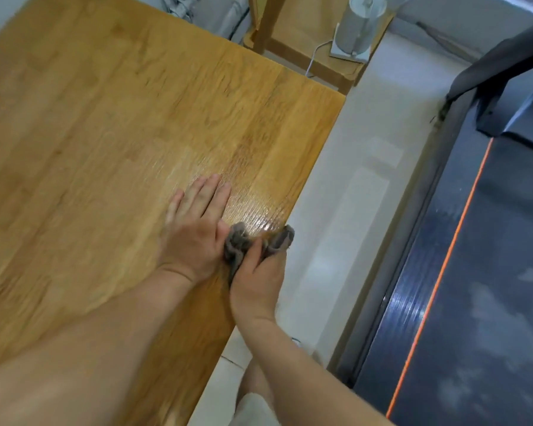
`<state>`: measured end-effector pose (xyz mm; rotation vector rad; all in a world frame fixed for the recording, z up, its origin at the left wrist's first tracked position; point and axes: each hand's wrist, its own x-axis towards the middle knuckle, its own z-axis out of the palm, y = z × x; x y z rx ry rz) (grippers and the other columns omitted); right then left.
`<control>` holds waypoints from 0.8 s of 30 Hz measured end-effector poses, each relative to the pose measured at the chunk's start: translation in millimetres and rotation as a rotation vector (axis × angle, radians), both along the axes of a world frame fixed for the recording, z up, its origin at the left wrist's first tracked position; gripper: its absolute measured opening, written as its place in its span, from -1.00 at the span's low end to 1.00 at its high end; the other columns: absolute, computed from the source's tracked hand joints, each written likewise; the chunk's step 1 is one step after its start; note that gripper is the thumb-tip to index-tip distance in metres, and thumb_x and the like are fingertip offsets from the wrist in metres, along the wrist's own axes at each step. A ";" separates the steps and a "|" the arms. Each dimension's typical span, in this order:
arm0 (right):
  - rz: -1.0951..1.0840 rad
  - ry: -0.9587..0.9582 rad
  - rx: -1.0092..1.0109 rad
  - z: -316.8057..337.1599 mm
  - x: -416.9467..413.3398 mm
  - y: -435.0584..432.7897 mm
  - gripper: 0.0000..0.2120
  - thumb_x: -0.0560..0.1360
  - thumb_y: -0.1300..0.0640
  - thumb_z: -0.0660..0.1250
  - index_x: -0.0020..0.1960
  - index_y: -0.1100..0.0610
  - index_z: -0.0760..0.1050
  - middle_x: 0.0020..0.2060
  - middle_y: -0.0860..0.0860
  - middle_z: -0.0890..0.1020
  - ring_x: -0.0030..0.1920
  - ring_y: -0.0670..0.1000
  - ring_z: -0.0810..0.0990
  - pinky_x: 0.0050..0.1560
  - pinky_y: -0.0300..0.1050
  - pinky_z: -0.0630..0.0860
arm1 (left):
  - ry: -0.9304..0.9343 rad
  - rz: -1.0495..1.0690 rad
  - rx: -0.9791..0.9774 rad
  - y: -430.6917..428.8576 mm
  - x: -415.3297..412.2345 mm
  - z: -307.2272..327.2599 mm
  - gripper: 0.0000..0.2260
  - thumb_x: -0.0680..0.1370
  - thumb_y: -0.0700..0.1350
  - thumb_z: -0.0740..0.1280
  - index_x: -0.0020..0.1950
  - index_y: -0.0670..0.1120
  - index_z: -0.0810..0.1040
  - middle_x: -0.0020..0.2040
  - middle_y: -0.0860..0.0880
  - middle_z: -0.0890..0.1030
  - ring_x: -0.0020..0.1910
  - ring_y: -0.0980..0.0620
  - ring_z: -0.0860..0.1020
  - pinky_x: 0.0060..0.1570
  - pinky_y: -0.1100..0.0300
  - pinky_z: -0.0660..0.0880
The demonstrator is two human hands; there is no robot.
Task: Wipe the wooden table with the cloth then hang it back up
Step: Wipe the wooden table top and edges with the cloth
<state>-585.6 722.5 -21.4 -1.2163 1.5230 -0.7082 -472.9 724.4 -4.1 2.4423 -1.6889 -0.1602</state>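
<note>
At the right edge of the wooden tabletop [105, 133], a gray cloth [239, 245] sits bunched in a wad, part on the wood, part poking past the edge. The right hand [256, 284] grips it, fingers [254, 256] curled into the folds. The left hand [194, 235] lies flat on the tabletop just beside the cloth, thumb side touching it, fingers straight and close together, holding nothing.

A wet glossy patch [259, 213] shows on the wood right ahead of the cloth. The rest of the surface looks matte, but blur makes that hard to call.

Progress judgement: wiping is in hand, not finished. Only the area by this edge reads as damp, and I cannot tell how much of the far and left side is done. Left to do: cover the rest of the surface, then hang the cloth up. No hook or rail is in view.

Off the table: pale floor [351, 195], dark treadmill [490, 287] with an orange stripe at right, and a white cylindrical appliance [357, 29] on a wooden stand [293, 47] at top.
</note>
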 end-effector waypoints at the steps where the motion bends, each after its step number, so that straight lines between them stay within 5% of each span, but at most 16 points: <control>1: -0.008 0.021 -0.013 -1.9 2.1 -16.4 -0.57 0.57 -0.05 0.05 0.36 0.12 0.27 0.11 0.11 0.55 0.08 0.05 0.53 0.14 -0.05 0.46 | 0.002 -0.001 -0.011 -0.5 0.1 -0.6 -0.49 0.50 -0.09 0.05 0.46 -0.10 0.33 0.47 -0.09 0.33 0.46 -0.08 0.26 0.42 -0.08 0.11; 8: -0.106 0.173 -0.059 -0.6 24.7 -216.7 -0.70 0.66 0.04 0.07 0.20 0.24 0.38 0.11 0.14 0.57 0.18 0.15 0.53 -0.14 -0.24 0.24 | 0.014 0.003 -0.012 0.3 1.2 -0.7 -0.49 0.50 -0.09 0.07 0.47 -0.07 0.31 0.48 -0.07 0.31 0.47 -0.05 0.21 0.42 -0.05 0.06; 12: -0.097 0.234 -0.061 1.4 32.4 -257.8 -0.65 0.65 -0.01 0.06 0.25 0.21 0.42 0.18 0.09 0.58 0.19 0.06 0.54 -0.05 -0.23 0.30 | 0.022 -0.001 0.001 0.9 3.1 0.1 -0.49 0.52 -0.07 0.05 0.48 -0.05 0.29 0.50 -0.05 0.28 0.49 -0.02 0.18 0.43 -0.02 0.01; 17: -0.084 0.060 -0.044 2.6 28.0 -236.0 -0.45 0.50 -0.26 0.25 0.19 0.20 0.45 0.09 0.07 0.61 0.10 0.03 0.57 0.12 -0.13 0.45 | 0.008 0.009 -0.031 2.7 3.0 -2.3 -0.50 0.51 -0.07 0.08 0.47 -0.04 0.31 0.48 -0.05 0.30 0.48 -0.02 0.21 0.43 -0.04 0.07; 20: -0.101 -0.027 -0.018 -0.4 21.1 -192.7 -0.49 0.42 -0.18 0.41 0.18 0.17 0.48 0.03 -0.01 0.65 0.06 -0.05 0.62 0.21 -0.04 0.51 | 0.015 0.002 -0.048 1.8 2.7 -3.4 -0.50 0.51 -0.09 0.07 0.46 -0.06 0.32 0.48 -0.07 0.31 0.48 -0.04 0.21 0.43 -0.05 0.07; 24: -0.089 -0.186 0.029 -3.1 1.6 -61.6 -0.59 0.47 -0.13 0.33 0.23 0.06 0.48 0.04 -0.01 0.65 0.09 -0.07 0.61 0.21 0.03 0.52 | 0.002 0.012 -0.089 2.1 2.0 -3.0 -0.49 0.49 -0.11 0.08 0.45 -0.08 0.35 0.47 -0.08 0.33 0.47 -0.04 0.24 0.42 -0.04 0.09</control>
